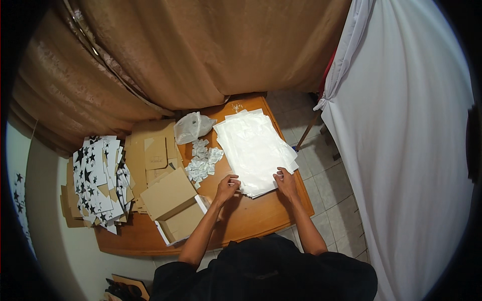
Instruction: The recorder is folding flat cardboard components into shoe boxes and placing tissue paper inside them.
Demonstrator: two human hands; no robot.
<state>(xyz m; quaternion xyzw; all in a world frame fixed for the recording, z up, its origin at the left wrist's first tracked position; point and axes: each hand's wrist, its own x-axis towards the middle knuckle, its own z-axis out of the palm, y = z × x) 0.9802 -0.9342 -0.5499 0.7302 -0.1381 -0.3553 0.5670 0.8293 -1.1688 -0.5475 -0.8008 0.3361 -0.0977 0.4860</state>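
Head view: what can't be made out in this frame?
All in the head view:
Left hand and right hand: whether the fingertips pinch the paper; too small to tell.
Stack of white sheets: most lower sheets, covered by the top ones.
Plastic bag: its contents, blurred by the cloudy film.
Small silvery packets: surface details, too small.
Black item at lower left: cut off by the lower edge.

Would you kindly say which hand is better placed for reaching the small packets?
Probably the left hand: it is at the near left corner of the white sheets, close to the small packets; the right hand is farther off, across the sheets.
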